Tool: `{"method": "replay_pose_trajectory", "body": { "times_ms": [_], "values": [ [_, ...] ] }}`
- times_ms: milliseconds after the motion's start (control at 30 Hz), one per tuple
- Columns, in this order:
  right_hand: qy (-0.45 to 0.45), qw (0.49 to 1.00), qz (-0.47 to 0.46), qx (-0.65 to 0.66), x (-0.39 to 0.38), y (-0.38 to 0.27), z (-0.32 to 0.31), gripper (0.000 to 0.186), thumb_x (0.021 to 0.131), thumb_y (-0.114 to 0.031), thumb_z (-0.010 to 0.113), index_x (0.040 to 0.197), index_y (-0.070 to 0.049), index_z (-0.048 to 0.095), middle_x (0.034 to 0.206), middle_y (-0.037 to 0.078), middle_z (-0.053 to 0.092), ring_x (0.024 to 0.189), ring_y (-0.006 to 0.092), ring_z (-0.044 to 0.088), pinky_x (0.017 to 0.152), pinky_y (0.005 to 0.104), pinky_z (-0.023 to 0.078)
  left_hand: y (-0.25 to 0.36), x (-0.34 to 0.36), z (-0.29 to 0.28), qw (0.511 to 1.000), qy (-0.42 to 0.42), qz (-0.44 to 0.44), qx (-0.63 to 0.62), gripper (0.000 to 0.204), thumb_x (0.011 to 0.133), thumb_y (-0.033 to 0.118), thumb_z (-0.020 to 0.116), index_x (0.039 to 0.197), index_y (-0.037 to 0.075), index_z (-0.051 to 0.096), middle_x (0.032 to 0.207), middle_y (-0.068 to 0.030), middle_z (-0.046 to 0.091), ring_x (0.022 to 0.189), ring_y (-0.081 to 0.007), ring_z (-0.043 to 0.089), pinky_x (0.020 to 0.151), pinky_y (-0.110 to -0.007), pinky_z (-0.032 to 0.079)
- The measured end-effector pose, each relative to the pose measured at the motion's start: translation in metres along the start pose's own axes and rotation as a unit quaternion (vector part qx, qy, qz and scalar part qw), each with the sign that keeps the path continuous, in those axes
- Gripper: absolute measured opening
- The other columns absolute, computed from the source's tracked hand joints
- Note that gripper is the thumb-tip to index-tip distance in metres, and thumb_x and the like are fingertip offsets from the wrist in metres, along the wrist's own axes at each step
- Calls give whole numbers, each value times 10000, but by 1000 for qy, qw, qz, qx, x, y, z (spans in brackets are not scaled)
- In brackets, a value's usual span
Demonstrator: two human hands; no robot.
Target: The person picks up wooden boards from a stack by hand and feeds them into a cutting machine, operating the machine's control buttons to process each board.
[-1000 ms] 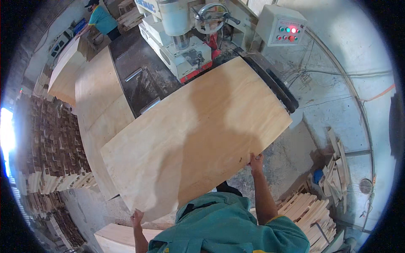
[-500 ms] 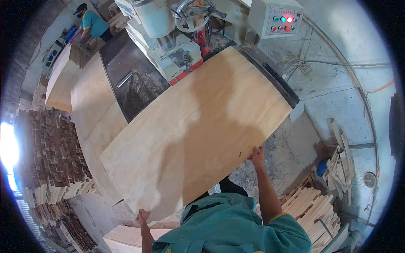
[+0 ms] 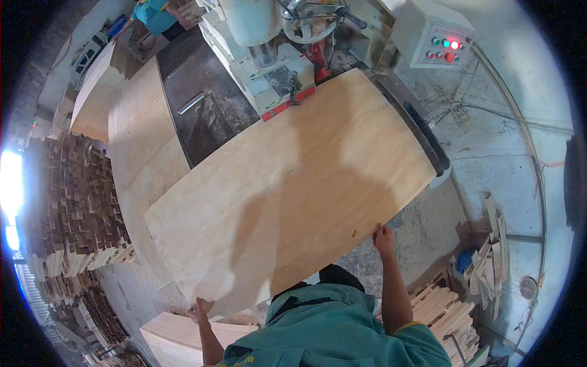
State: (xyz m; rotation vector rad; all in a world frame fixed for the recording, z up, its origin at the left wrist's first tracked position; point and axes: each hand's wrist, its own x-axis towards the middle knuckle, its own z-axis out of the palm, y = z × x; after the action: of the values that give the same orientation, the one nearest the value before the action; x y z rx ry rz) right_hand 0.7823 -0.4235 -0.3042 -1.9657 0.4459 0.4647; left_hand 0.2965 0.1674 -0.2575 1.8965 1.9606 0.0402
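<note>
A wide, pale plywood sheet (image 3: 287, 183) lies in front of me, slanting from lower left to upper right. Its far edge meets the red-edged guard (image 3: 293, 103) of a white machine, and a dark machine table (image 3: 211, 131) shows beyond the sheet's far left edge. At the near left corner, my left hand (image 3: 200, 311) is closed on the rim with the thumb on top. My right hand (image 3: 384, 240) pinches the near edge farther right; some of its fingers are hidden. My shadow falls across the sheet.
Behind the machine's handwheel (image 3: 312, 27) a control box (image 3: 441, 43) has lit buttons. More plywood (image 3: 143, 128) lies left. Stacked wood strips (image 3: 79, 202) stand far left, boards (image 3: 174, 333) and cut slats (image 3: 440, 312) lie near me. Another person (image 3: 156, 17) works at the far left.
My view has shifted, so the machine and control box sit farther right and lower. My right hand's fingers have closed more tightly at the sheet's edge. My left hand keeps its corner.
</note>
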Motion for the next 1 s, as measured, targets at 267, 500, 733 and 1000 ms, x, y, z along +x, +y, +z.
{"method": "replay_pose_trajectory", "body": {
  "times_ms": [267,500,733,1000],
  "values": [
    [2,1000,-5,21,36,-44,46,462,1027,-344,439,702,-34,549,530,22,501,426,106,468,411,290,359,48,53,18,976,-3,69,-204,543,804,435,725,1084,65,442,897,-36,515,822,-170,524,827,-409,458],
    [-12,999,-20,23,61,-75,78,465,1025,-325,448,692,-15,549,532,35,508,418,120,472,397,297,360,69,89,19,994,91,44,-51,732,713,669,723,974,34,468,866,-116,586,795,-227,564,715,-397,485],
    [-10,999,-18,42,58,-92,77,464,1026,-313,447,690,-9,548,520,42,501,395,135,477,376,310,361,62,91,28,964,96,17,-247,432,743,352,773,916,85,481,813,-54,564,745,-207,544,834,-480,451],
    [-19,1000,-13,5,57,-83,74,445,1031,-296,434,701,-20,546,516,34,495,397,129,470,378,306,361,83,93,19,955,-20,96,-279,871,663,613,802,1143,-21,446,1073,-164,544,938,-266,553,795,-440,480]
  ]
}}
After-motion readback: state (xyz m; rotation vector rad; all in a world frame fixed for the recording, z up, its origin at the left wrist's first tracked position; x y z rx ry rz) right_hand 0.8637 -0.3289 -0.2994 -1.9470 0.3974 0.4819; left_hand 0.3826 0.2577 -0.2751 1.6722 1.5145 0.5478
